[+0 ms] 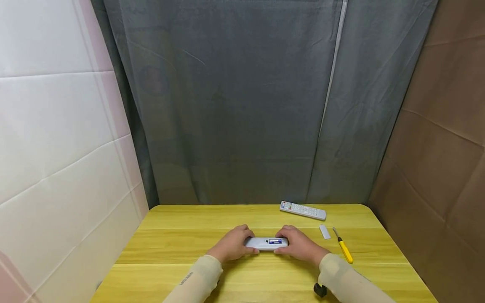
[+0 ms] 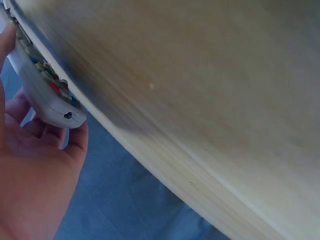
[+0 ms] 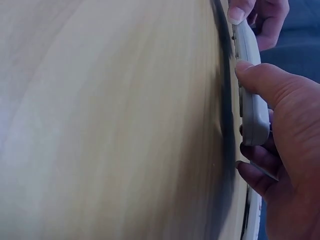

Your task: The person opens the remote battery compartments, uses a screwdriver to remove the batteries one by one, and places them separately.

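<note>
Yellow wooden table against grey curtain; white padded wall at 9 o'clock, brown panel at 3 o'clock.

Left hand at table centre, fingers curled round left end of grey remote, thumb on near edge. Left wrist view: remote button-side down toward wood, end cradled in palm and fingers.

Remote lying crosswise between both hands, back upward, battery bay uncovered, blue-labelled cell visible inside.

Right hand gripping right end, fingers wrapped over far side, thumb on near side. Right wrist view: thumb pressed on remote's back, fingers curled beneath, just off tabletop.

Second white remote at 1 o'clock of hands, near table's back edge, buttons up. Small white battery cover at 3 o'clock, just right of right hand. Yellow-handled screwdriver beside cover, tip pointing away. Small black object by right sleeve, at 5 o'clock.
</note>
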